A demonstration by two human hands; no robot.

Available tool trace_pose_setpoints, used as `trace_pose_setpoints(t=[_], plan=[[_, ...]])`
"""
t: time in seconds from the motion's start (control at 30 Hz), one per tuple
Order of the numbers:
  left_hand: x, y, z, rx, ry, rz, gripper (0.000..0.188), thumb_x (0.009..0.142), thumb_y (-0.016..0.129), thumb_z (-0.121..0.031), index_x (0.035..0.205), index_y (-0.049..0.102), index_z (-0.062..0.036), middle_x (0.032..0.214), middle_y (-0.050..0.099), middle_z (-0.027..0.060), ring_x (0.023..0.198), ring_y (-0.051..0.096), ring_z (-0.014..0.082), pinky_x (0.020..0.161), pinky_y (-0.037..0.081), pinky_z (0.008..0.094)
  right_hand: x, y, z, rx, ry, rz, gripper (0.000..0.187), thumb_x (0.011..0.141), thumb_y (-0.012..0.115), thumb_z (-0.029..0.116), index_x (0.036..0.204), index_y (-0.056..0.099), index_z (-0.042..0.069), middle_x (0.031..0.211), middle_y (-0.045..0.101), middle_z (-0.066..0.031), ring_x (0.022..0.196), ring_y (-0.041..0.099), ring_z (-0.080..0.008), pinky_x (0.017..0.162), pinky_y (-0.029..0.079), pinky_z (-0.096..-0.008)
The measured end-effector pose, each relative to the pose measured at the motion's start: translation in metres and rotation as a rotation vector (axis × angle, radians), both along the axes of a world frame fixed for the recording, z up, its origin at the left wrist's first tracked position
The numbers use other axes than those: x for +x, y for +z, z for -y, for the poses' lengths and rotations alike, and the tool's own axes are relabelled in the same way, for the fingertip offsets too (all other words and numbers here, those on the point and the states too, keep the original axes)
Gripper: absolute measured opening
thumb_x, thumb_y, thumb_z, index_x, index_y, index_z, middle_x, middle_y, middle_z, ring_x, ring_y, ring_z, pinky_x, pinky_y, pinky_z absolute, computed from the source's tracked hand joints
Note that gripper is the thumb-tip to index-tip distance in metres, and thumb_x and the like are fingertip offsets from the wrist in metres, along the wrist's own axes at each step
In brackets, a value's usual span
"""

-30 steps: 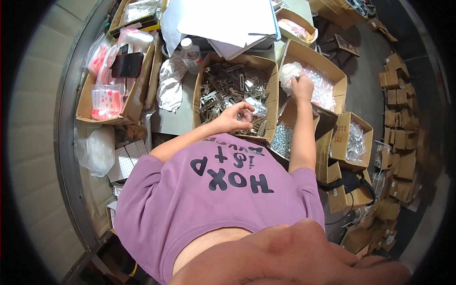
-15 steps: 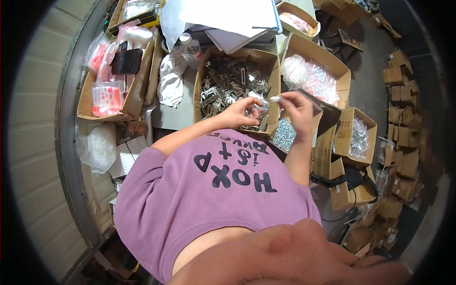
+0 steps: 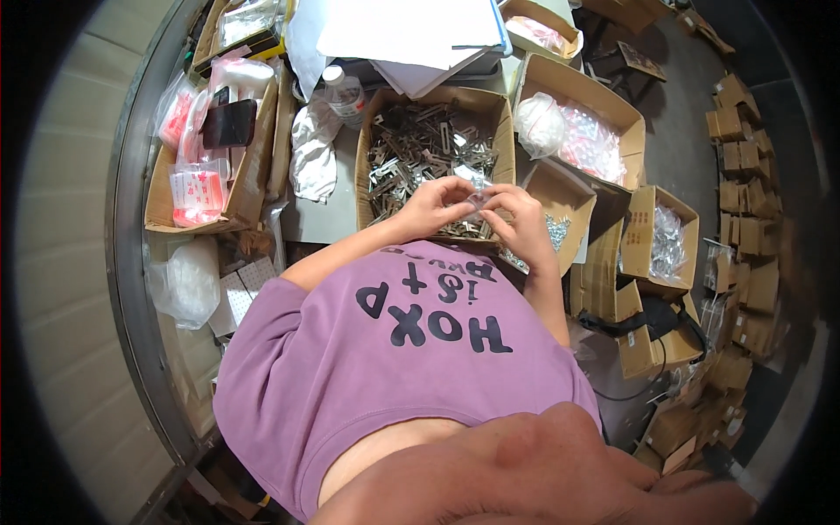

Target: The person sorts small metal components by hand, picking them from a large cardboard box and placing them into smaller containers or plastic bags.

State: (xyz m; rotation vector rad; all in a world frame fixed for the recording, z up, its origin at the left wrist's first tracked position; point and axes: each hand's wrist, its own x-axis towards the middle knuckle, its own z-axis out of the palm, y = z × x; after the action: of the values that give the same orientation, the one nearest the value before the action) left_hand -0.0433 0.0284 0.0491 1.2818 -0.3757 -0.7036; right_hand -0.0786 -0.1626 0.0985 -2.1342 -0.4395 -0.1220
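Note:
Over the near right part of a cardboard box (image 3: 362, 179) full of slotted metal pieces (image 3: 407, 144), my two hands meet. Between them is a small clear plastic bag (image 3: 477, 199). My left hand (image 3: 435, 206) pinches its left side with thumb and fingers. My right hand (image 3: 522, 222) is closed at its right side, fingertips close to the left hand's. Whatever the bag contains is too small to make out. Partly behind my right hand and wrist lies a box of small silvery screws or similar hardware (image 3: 557, 229).
To the left, a cardboard box (image 3: 249, 188) holds red-and-white plastic bags and a dark phone (image 3: 229, 124). A clear bottle (image 3: 344, 94) and a white cloth (image 3: 313, 153) stand beside the middle box. Papers (image 3: 411, 35) lie beyond. Boxes of bagged parts (image 3: 591, 144) stand right.
My right hand has moved left and closed in on the small bag at my left hand. The small white thing it held apart before no longer shows separately.

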Motion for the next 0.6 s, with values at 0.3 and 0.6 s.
trace_pose_setpoints(t=[0.3,0.6], plan=[[0.000,0.015,0.000,0.295,0.085,0.531,0.013,0.085,0.058,-0.010,0.089,0.060,0.0016,0.073,0.062,0.0117,0.064,0.057,0.0150,0.059,0.045,0.0284,-0.003,-0.005,-0.002,0.055,-0.018,-0.186,0.017,0.076,0.064,0.012,0.086,0.060,0.000,0.079,0.060,-0.0142,0.072,0.060,-0.0277,0.064,0.048,-0.0340],[0.002,0.015,-0.003,0.226,0.067,0.386,0.012,0.089,0.054,-0.010,0.087,0.056,0.0021,0.072,0.059,0.0033,0.064,0.049,0.0074,0.058,0.040,0.0222,-0.014,-0.004,0.005,0.044,-0.030,-0.149,0.015,0.075,0.062,0.013,0.079,0.055,0.000,0.074,0.056,-0.0142,0.072,0.055,-0.0304,0.065,0.044,-0.0369]])
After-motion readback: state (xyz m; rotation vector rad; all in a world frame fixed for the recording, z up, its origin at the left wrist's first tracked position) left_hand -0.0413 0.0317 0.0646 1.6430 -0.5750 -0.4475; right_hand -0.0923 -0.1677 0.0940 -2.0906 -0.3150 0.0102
